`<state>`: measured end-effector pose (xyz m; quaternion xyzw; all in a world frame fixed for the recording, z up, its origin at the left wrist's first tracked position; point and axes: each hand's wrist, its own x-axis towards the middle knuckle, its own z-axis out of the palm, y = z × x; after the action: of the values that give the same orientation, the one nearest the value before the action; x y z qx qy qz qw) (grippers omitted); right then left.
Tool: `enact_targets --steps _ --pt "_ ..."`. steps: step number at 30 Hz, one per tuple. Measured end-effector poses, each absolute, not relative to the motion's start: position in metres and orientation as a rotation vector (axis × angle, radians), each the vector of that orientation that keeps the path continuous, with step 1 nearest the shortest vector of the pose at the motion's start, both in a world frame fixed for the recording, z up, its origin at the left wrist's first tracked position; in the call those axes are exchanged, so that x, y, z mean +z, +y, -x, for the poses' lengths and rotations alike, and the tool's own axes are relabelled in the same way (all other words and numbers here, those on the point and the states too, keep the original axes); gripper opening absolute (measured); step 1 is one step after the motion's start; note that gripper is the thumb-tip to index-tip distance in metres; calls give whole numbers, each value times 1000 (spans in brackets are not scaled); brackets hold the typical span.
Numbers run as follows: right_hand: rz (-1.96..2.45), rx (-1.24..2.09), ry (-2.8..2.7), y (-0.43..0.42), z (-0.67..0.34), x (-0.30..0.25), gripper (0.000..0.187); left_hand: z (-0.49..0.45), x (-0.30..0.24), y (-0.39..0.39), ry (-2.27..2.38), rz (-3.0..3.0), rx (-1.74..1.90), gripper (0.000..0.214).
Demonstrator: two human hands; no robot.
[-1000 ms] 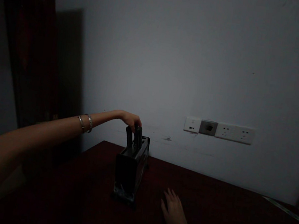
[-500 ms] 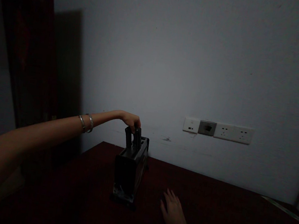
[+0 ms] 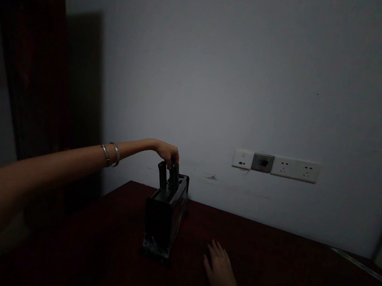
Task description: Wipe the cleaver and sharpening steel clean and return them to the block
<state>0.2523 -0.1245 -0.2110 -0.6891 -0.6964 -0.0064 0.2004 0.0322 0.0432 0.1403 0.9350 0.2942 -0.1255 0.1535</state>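
Note:
A tall, narrow black knife block (image 3: 158, 223) stands on the dark red table, with black handles sticking up out of its top. My left hand (image 3: 168, 152) reaches over from the left, its fingers closed round the top of a knife (image 3: 174, 176), whose handle shows and whose blade is hidden in the block. Beside it another black handle (image 3: 162, 175) leans slightly left, clear of the fingers. To the right of the block, my right hand (image 3: 219, 271) lies flat on the table with its fingers stretched out, holding nothing.
The dark red tabletop (image 3: 252, 240) meets a pale wall (image 3: 201, 92) at the back. Sockets and a grey switch plate (image 3: 262, 162) are set low in the wall. A pale strip (image 3: 364, 267) lies along the right side. Dark wooden furniture (image 3: 52, 96) stands at left.

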Motion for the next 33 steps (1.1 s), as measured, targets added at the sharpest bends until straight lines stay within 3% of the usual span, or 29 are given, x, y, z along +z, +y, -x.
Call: enact_targets --steps 33 --pt "1931 -12 -1949 -122 -254 -215 49 -35 190 42 979 -2712 -398 40"
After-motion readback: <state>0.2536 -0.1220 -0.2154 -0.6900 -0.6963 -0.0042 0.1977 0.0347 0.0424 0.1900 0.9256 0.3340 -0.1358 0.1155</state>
